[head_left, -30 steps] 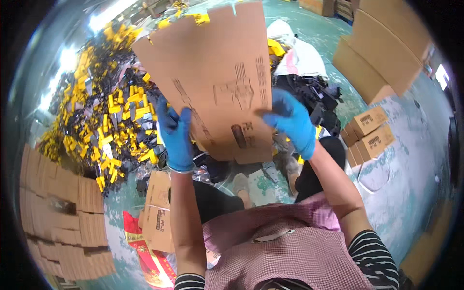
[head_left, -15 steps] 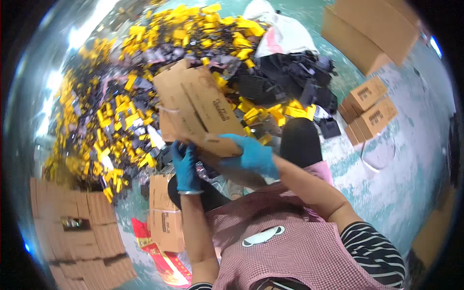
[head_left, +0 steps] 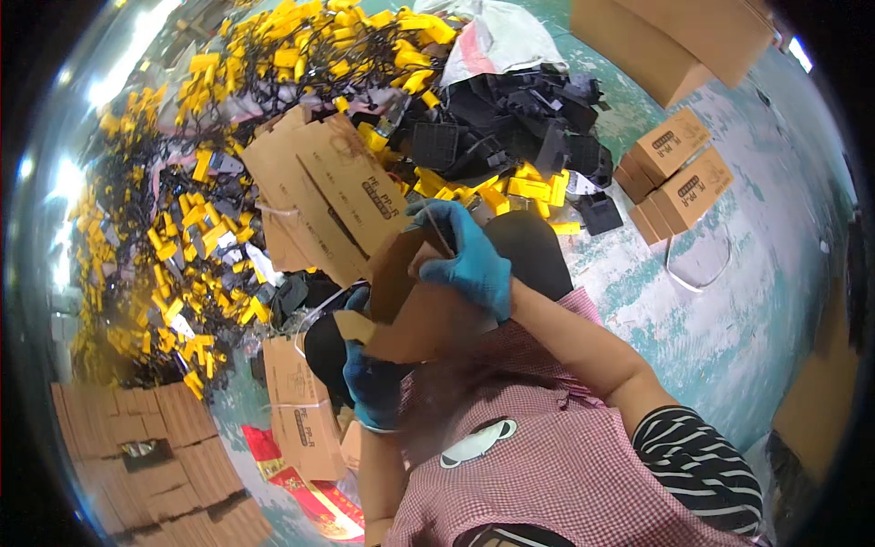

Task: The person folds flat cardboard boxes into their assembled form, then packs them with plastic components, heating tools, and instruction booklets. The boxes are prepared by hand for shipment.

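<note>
A small brown cardboard box (head_left: 424, 324), partly unfolded and blurred by motion, is held over my lap between both blue-gloved hands. My right hand (head_left: 469, 260) is closed on its upper edge, thumb and fingers on either side of the cardboard. Lower down, my left hand (head_left: 372, 378) is at the box's left side with its fingers mostly hidden by it; whether it grips cannot be told. Just beyond lie flattened cardboard boxes (head_left: 319, 196) with dark print, resting against the pile ahead.
A big heap of yellow-and-black corded parts (head_left: 301, 55) spreads ahead and left. Black plastic pieces (head_left: 510, 128) lie by a white sack (head_left: 510, 36). Small closed boxes (head_left: 679, 173) and a large carton (head_left: 674, 46) stand right. Stacked cardboard (head_left: 146, 456) and a tied bundle (head_left: 301, 410) sit left.
A box has come away from the flattened ones toward my lap and opened out. My right hand has turned upward on its edge; my left hand has moved lower and nearer.
</note>
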`<state>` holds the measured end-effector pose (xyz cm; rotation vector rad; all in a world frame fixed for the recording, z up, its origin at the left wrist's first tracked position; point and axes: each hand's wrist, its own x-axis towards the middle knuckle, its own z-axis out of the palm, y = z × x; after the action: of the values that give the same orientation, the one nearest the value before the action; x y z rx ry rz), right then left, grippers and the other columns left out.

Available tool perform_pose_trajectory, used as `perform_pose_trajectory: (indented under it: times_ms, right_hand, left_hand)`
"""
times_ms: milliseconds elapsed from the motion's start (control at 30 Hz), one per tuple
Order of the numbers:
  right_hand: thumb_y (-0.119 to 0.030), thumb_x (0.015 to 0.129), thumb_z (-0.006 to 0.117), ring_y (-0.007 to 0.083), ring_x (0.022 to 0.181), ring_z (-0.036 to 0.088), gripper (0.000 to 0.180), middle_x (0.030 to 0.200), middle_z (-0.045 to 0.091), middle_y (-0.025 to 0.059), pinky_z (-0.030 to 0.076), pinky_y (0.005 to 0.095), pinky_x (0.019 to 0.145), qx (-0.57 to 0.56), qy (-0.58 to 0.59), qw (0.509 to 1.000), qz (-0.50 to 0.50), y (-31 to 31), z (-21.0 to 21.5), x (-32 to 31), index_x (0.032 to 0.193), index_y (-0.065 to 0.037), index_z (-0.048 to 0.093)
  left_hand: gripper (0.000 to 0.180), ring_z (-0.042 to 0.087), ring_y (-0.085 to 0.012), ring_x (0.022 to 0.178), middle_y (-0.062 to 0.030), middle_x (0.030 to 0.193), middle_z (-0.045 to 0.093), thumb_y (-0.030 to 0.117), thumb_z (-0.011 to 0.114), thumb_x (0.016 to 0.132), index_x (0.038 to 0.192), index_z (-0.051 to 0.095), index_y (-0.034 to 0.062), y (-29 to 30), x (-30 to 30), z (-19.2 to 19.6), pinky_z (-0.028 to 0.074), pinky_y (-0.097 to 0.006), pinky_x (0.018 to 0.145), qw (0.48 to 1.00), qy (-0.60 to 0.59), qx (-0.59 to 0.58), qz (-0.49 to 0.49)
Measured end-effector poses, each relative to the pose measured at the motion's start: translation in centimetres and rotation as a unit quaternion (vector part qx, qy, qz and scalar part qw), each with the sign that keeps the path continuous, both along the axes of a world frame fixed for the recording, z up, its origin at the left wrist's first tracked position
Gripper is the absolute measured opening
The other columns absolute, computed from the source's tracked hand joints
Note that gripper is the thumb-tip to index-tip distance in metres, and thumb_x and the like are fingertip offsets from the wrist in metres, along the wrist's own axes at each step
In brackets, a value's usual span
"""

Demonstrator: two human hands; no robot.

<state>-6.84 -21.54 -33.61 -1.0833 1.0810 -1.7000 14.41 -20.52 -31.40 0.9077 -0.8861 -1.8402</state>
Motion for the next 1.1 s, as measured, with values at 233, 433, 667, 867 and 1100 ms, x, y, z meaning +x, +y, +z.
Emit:
perform_pose_trajectory:
  times_ms: [233,433,667,867,1100]
  right_hand:
    - [0.002,0.089,0.06,0.0237,0.133,0.049,0.058,0.141,0.051,0.0108,0.037,0.0338,0.113,0.08,-0.003,0.996,0.033,4.6,2.6,1.5,0.144,-0.004,0.044]
    - [-0.004,0.09,0.058,0.0251,0.142,0.039,0.056,0.149,0.043,0.0133,0.03,0.0355,0.117,0.117,-0.014,0.991,0.06,8.2,3.7,1.0,0.145,-0.004,0.044]
    - [0.001,0.083,0.055,0.022,0.121,0.058,0.031,0.135,0.053,0.0125,0.043,0.0336,0.107,0.111,0.001,0.994,0.021,8.4,2.8,1.1,0.114,-0.002,0.061]
    - [-0.024,0.082,0.075,0.0287,0.115,0.06,0.047,0.123,0.058,0.0155,0.046,0.0361,0.103,0.215,0.238,0.938,0.131,6.5,6.1,-0.6,0.122,-0.004,0.06]
    - [-0.038,0.082,0.078,0.035,0.113,0.061,0.059,0.12,0.061,0.0196,0.048,0.0406,0.1,0.249,0.446,0.815,0.272,4.1,7.4,-2.4,0.127,-0.006,0.059]
  left_hand:
    - [0.069,0.038,-0.027,0.14,-0.0138,0.15,0.04,0.008,0.064,0.082,0.146,0.041,0.0027,2.0,-3.4,1.6,0.028,-0.041,0.118,0.946,-0.191,-0.234,0.119]
    - [0.073,0.033,-0.0278,0.145,-0.0138,0.156,0.035,0.023,0.064,0.088,0.152,0.034,0.0043,1.9,-2.1,2.2,0.024,-0.039,0.119,0.946,-0.217,-0.238,-0.044]
    - [0.078,0.043,-0.0377,0.135,-0.0192,0.147,0.034,0.009,0.087,0.064,0.132,0.05,0.0187,1.5,0.3,1.6,0.044,-0.047,0.108,0.885,-0.244,-0.359,-0.167]
    - [0.071,0.056,-0.0381,0.123,-0.0196,0.141,0.045,0.016,0.092,0.062,0.126,0.064,0.0165,0.4,1.7,1.1,0.054,-0.042,0.097,0.799,-0.351,-0.461,-0.16]
    - [0.075,0.058,-0.036,0.122,-0.0181,0.139,0.049,0.017,0.093,0.064,0.131,0.06,0.0148,0.8,1.6,1.7,0.052,-0.043,0.103,0.772,-0.382,-0.478,-0.172]
